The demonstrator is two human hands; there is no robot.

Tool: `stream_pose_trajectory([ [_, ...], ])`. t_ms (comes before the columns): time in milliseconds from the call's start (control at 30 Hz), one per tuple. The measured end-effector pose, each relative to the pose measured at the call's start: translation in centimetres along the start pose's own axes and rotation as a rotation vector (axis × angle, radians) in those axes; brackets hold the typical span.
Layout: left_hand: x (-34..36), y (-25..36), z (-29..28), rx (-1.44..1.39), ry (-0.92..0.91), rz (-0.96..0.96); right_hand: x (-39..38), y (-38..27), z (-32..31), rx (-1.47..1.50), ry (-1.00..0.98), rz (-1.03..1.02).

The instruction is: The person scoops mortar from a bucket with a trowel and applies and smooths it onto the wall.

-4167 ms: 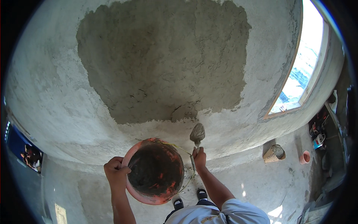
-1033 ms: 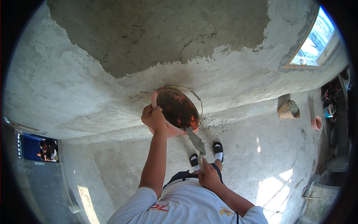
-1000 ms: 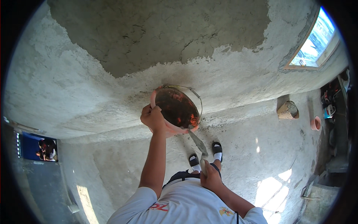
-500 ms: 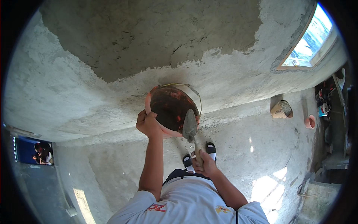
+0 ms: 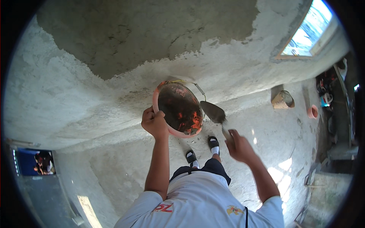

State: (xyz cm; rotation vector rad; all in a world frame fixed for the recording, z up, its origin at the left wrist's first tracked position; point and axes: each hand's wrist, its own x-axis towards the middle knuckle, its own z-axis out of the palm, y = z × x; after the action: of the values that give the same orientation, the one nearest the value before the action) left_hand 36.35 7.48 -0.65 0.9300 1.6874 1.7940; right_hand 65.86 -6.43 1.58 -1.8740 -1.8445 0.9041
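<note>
My left hand (image 5: 155,122) is closed on the left rim of an orange bucket (image 5: 155,99), which is tilted so its mouth faces me. Dark mortar residue coats the inside, with bright orange showing through in patches. A thin wire handle (image 5: 200,89) arcs off the bucket's far right side. Just right of the bucket, my right hand (image 5: 240,146) grips the handle of a trowel (image 5: 213,112). The grey trowel blade points up and left, close to the bucket's right edge. Ahead stands a wall with a darker, wet-looking plaster patch (image 5: 148,34) above the bucket.
A window (image 5: 308,32) opens in the wall at upper right. On the floor to the right stand a cement paper bag (image 5: 282,101) with grey material inside and a small orange pot (image 5: 312,111). Various items crowd the far right. A person (image 5: 45,162) shows through an opening at far left.
The trowel has moved from in front of the bucket's mouth out to its right, along with my right hand. The bucket, still in my left hand, has tilted and shifted slightly right. My feet have shifted.
</note>
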Motion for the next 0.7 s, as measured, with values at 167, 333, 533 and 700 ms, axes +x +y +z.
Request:
stream_pose_trajectory([
  [167,-3.2,-0.1,1.1,0.091,-0.03,0.11,2.0,-5.6,-3.3,-0.487,-0.265,-0.037],
  [333,-6.0,0.2,2.8,0.138,-0.079,0.29,1.1,-8.6,-1.9,-0.568,-0.53,-0.008],
  [533,-7.3,-3.3,3.3,0.225,-0.135,0.296,0.2,-9.7,-2.3,-0.401,-0.613,0.115],
  [700,-7.7,-3.9,2.2,0.219,-0.171,0.257,0.7,-9.2,-2.1,-0.069,-0.715,0.456],
])
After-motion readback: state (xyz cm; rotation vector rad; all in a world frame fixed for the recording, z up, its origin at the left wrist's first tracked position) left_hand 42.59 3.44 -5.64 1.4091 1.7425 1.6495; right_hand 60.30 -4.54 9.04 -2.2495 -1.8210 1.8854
